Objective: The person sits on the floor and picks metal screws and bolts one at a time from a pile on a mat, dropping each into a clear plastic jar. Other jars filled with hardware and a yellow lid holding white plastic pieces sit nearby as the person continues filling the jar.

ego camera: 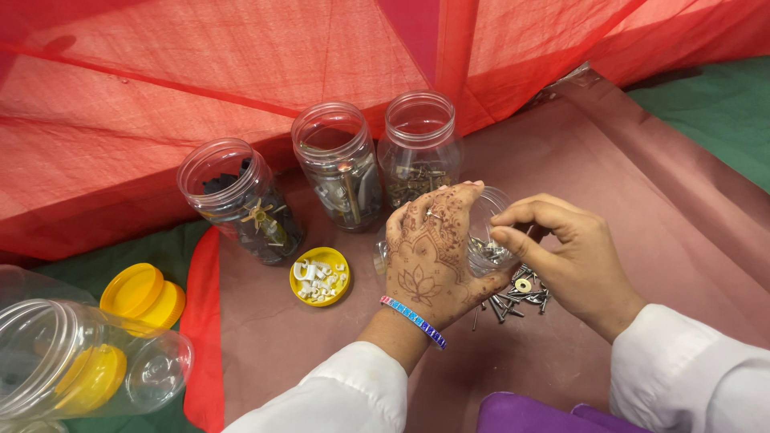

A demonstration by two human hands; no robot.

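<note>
A clear jar (488, 240) holding screws is gripped by the left hand (429, 256); the right hand (561, 256) is pinched at its mouth.

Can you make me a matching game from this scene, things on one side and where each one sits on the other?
Things:
1. Small clear plastic jar
2. Upturned yellow lid holding white clips
3. Loose pile of metal screws
4. Stacked yellow lids

Places:
A. On the brown sheet under the right hand
B. Far left, beside a tipped empty jar
C. Gripped in the left hand
D. In front of the standing jars

Pairs: 1-C, 2-D, 3-A, 4-B
</note>
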